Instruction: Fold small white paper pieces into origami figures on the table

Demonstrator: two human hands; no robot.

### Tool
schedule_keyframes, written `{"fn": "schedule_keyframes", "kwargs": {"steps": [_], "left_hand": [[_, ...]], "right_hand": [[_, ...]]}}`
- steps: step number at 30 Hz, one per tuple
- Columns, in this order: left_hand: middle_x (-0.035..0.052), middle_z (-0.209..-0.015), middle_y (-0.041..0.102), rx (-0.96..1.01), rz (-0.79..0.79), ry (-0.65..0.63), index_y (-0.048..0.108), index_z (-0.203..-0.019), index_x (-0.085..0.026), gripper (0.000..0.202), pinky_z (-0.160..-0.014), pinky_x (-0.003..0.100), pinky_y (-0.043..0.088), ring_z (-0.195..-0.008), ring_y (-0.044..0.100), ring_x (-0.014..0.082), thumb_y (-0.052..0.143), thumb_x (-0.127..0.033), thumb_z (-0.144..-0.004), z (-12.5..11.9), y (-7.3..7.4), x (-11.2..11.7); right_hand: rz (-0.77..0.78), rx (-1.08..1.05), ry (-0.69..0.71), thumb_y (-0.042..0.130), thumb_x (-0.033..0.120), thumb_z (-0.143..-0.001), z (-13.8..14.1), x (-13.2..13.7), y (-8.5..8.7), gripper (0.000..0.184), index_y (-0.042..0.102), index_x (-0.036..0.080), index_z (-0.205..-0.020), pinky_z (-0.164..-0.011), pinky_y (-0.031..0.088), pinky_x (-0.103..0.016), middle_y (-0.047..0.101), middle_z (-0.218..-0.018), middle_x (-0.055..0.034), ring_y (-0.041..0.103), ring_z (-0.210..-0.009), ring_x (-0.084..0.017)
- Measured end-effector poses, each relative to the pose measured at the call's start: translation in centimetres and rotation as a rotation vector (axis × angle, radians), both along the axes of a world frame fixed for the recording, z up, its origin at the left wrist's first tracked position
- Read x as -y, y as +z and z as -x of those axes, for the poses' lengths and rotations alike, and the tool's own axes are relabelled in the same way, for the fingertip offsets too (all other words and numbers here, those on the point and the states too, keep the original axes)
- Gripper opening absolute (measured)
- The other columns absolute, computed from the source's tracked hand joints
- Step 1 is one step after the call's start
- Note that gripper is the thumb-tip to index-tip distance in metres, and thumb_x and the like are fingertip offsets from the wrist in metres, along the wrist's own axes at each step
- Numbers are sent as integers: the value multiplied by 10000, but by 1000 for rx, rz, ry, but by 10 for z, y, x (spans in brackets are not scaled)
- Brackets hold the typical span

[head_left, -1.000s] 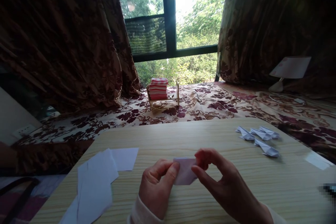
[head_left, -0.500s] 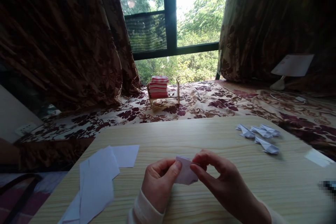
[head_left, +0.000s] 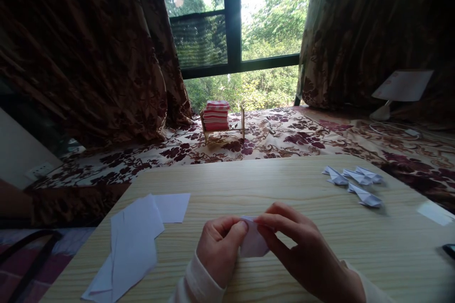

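Observation:
A small folded piece of white paper (head_left: 254, 241) is held between my two hands above the near middle of the table. My left hand (head_left: 221, 245) pinches its left side, thumb on the front. At the paper's upper right edge, my right hand (head_left: 298, 241) has its thumb and fingertips closed on it. Part of the paper is hidden behind my fingers. Several folded white paper pieces (head_left: 364, 195) lie in a group at the far right of the table. To the left lie loose white paper sheets (head_left: 135, 241), overlapping one another.
The pale wooden table (head_left: 249, 175) stands before a ledge with a floral cloth (head_left: 277, 139). On the cloth are a small rack (head_left: 222, 129) with stacked pink striped cloths (head_left: 216, 116) and a white lamp (head_left: 403, 86). A dark object (head_left: 450, 250) sits at the right edge.
My right fingers have shifted left and up along the paper's top edge, covering more of it. The paper now appears slightly more tilted. The whole view has shifted slightly.

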State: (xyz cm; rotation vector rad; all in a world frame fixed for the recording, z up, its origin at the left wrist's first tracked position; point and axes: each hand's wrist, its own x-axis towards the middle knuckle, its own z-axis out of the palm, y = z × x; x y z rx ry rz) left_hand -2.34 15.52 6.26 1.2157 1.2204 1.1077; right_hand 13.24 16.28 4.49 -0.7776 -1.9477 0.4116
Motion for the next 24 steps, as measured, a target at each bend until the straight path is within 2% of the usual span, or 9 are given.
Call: {"fn": "schedule_keyframes", "kwargs": {"steps": [6,10,13,18,24], "left_hand": [[-36,-468,383,-60,0,-47,557,-456,-140,308,-478,225,276,-490,327,93,523,-327,-698,0,-2,1],[-36,-471,356,-77,-5,-28,499,-433,-152,318,-474,228,262,-496,322,97,518,-338,-690,-1,0,1],[-41,-460,338,-65,7,0,474,-417,-160,318,-465,229,249,-487,305,95,524,-338,-676,-2,1,1],[-34,-451,384,-61,37,38,543,-446,-143,303,-466,225,261,-488,322,98,528,-347,-669,-3,0,1],[-14,-462,475,-61,28,43,630,-493,-125,263,-463,214,289,-489,379,100,558,-320,-655,-3,-7,0]], "right_hand": [[-26,47,18,511,87,-830,0,1,-3,261,601,227,-1031,-551,445,-243,569,-749,-22,532,-650,-129],[-76,68,20,508,91,-834,-1,0,-2,241,594,222,-1017,-553,439,-247,565,-748,-26,526,-663,-136],[-132,160,1,481,108,-851,-2,1,3,178,604,198,-944,-552,422,-254,554,-727,-35,497,-654,-140],[-245,287,-22,453,115,-866,-3,2,10,159,600,174,-874,-540,399,-261,560,-713,-48,479,-628,-143],[-146,205,-55,464,136,-863,-3,0,3,147,593,195,-905,-572,424,-247,567,-748,-37,516,-661,-138]]}}
